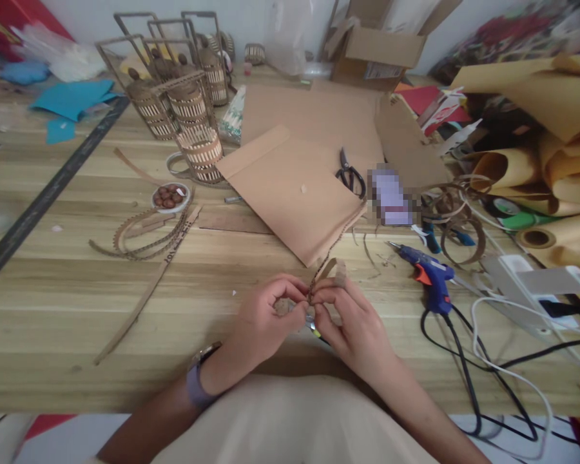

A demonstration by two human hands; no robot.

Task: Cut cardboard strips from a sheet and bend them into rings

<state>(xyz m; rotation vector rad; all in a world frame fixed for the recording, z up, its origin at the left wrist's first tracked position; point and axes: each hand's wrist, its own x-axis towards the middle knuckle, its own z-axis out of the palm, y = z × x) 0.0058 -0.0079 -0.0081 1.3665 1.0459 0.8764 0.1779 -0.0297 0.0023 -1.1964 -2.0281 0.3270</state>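
My left hand (275, 316) and my right hand (350, 316) meet low in the middle of the view, near the table's front edge. Both pinch a narrow strip of corrugated cardboard (336, 246), which rises from the fingertips toward the upper right. A curled piece of the strip stands over my right fingers. Under the hands lies a small tool with a metallic part and a yellow spot (314, 328), mostly hidden. Just beyond the hands a flat cardboard sheet (290, 193) rests on the table. To the right lies a blue glue gun (430, 274) with an orange trigger.
Black scissors (350, 174) lie on the cardboard. At back left stand several lantern-like cardboard models (188, 103). A bowl of brown beads (171, 196) sits near loose cardboard strips (145, 309). Cables (464, 374), a power strip (531, 290) and brown paper rolls (555, 235) crowd the right.
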